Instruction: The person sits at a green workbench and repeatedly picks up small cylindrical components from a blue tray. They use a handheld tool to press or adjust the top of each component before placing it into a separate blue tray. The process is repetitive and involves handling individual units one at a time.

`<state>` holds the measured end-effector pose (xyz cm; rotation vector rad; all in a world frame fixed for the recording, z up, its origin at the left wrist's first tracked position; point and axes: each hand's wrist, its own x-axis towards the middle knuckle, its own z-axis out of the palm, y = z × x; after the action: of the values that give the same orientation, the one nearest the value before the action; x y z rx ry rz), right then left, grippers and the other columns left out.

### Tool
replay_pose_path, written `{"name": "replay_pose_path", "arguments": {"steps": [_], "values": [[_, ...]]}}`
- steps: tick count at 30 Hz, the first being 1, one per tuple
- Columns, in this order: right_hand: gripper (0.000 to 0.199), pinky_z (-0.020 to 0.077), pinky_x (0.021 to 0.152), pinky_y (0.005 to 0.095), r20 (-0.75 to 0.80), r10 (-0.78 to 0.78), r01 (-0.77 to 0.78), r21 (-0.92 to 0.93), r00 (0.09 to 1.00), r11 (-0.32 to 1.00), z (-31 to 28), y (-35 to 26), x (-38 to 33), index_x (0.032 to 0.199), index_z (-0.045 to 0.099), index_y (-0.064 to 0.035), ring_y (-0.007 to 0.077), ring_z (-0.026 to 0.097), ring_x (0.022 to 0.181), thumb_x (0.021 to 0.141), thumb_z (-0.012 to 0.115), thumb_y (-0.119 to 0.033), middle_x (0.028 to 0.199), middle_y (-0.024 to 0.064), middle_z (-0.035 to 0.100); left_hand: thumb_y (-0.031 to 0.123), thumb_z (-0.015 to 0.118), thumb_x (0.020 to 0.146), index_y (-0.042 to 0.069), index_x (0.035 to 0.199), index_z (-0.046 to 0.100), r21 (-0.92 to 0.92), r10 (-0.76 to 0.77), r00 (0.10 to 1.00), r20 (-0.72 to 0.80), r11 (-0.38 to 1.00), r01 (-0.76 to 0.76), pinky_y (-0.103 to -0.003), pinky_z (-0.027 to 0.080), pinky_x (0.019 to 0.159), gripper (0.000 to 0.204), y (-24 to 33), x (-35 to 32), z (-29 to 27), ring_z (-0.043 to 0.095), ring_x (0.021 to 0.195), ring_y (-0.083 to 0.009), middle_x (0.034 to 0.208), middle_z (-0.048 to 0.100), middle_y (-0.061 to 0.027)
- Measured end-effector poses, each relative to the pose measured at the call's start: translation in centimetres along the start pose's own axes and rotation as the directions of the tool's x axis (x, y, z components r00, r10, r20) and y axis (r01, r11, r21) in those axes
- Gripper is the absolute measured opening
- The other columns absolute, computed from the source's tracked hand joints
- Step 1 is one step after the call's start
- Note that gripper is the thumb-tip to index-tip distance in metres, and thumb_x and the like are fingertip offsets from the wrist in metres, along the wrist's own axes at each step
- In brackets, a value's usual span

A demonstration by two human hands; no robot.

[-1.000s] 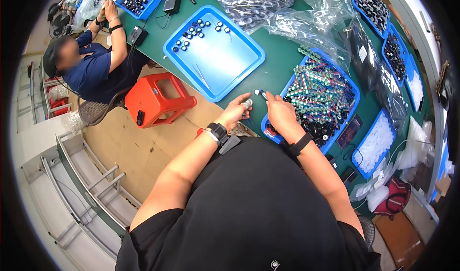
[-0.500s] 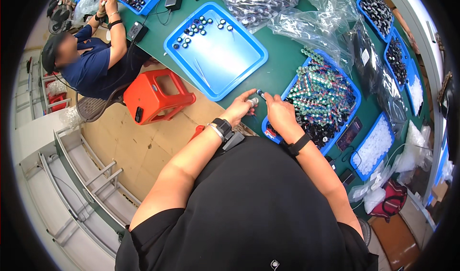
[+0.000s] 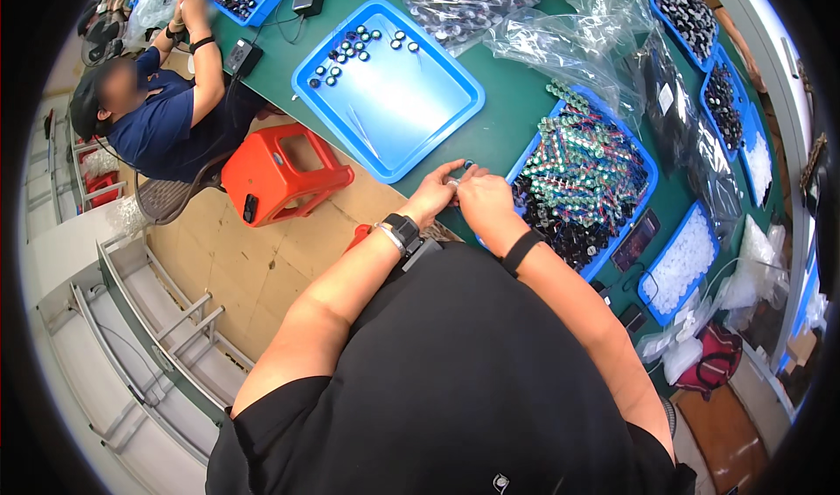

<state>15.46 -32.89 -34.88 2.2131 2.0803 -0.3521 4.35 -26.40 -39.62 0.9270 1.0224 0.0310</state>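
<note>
My left hand (image 3: pixel 430 192) and my right hand (image 3: pixel 486 202) meet over the near edge of the green table. A small round dark part (image 3: pixel 469 163) shows at the left fingertips, which pinch it. The right fingers are curled closed against the left ones; what they hold is hidden. Just beyond, a blue tray (image 3: pixel 411 115) carries a cluster of small round black parts (image 3: pixel 354 42) with pale tops and a few thin wire-like pieces. Beside my right hand stands a blue bin (image 3: pixel 652 173) of green circuit-board strips (image 3: pixel 582 158) with coloured wires, above loose black parts.
A phone (image 3: pixel 636 240) and a blue tray of white pieces (image 3: pixel 680 263) lie to the right. Clear plastic bags (image 3: pixel 569 45) cover the far side. More blue bins (image 3: pixel 685 18) line the right edge. A co-worker (image 3: pixel 157 101) sits at left, near a red stool (image 3: pixel 284 171).
My right hand has moved left and closed in against my left hand. The small dark part, earlier plainly visible between the hands, is now mostly covered. The view has shifted slightly.
</note>
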Motion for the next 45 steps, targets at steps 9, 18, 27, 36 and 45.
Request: {"name": "replay_pose_path", "arguments": {"steps": [9, 18, 27, 36, 45], "values": [[0.032, 0.0512, 0.057, 0.0326, 0.069, 0.138, -0.147, 0.160, 0.988, 0.976, 0.4, 2.7, -1.8, 0.111, 0.056, -0.0017, 0.0249, 0.066, 0.068, 0.081, 0.054, -0.013, 0.076, 0.0133, 0.062, 0.009, 0.065, 0.079, 0.007, 0.119, 0.055, 0.776, 0.557, 0.830, -0.002, 0.525, -0.350, -0.037, 0.046, 0.069, 0.042, -0.3, 1.7, 1.3, 0.055, 0.072, -0.0269, 0.085, 0.056, -0.0110], [0.021, 0.0313, 0.045, 0.0201, 0.337, 0.412, -0.246, 0.934, 0.846, -0.260, -1.8, 5.5, -3.3, 0.091, 0.062, -0.0013, 0.0028, 0.040, 0.050, 0.083, 0.068, -0.019, 0.060, -0.0049, 0.048, 0.003, 0.067, 0.074, 0.002, 0.107, 0.061, 0.560, 0.496, 0.849, 0.185, 0.656, -0.505, -0.028, 0.043, 0.060, 0.033, 4.5, -3.3, 2.6, 0.049, 0.064, -0.0124, 0.076, 0.050, -0.0028], [0.013, 0.0183, 0.037, 0.0203, 0.517, 0.113, -0.432, 0.800, 0.849, -0.416, -3.7, 5.4, -4.7, 0.070, 0.058, -0.0092, 0.0016, 0.030, 0.039, 0.082, 0.061, -0.014, 0.051, -0.0083, 0.041, 0.003, 0.067, 0.076, 0.006, 0.107, 0.061, 0.605, 0.528, 0.814, 0.243, 0.573, -0.553, -0.027, 0.043, 0.057, 0.032, 6.0, -6.4, 4.1, 0.049, 0.061, -0.0117, 0.074, 0.047, -0.0020], [0.014, 0.0229, 0.041, 0.0196, 0.464, 0.176, -0.353, 0.827, 0.868, -0.438, -3.6, 4.1, -5.1, 0.077, 0.061, -0.0075, 0.0014, 0.034, 0.044, 0.084, 0.063, -0.020, 0.057, -0.0076, 0.045, 0.005, 0.066, 0.076, 0.007, 0.105, 0.062, 0.606, 0.587, 0.781, 0.213, 0.548, -0.577, -0.027, 0.044, 0.058, 0.030, 5.9, -6.5, 2.9, 0.050, 0.063, -0.0105, 0.072, 0.048, 0.0005], [0.024, 0.0301, 0.051, 0.0185, 0.238, 0.507, -0.131, 0.963, 0.829, -0.237, -4.9, 6.9, -8.2, 0.087, 0.059, -0.0067, 0.0016, 0.038, 0.056, 0.091, 0.059, -0.030, 0.070, -0.0045, 0.051, 0.033, 0.063, 0.088, 0.002, 0.138, 0.032, -0.033, 0.299, 0.932, -0.204, 0.949, -0.312, -0.032, 0.044, 0.085, 0.066, 10.7, -4.2, -3.1, 0.051, 0.092, -0.0146, 0.104, 0.052, -0.0073]]}}
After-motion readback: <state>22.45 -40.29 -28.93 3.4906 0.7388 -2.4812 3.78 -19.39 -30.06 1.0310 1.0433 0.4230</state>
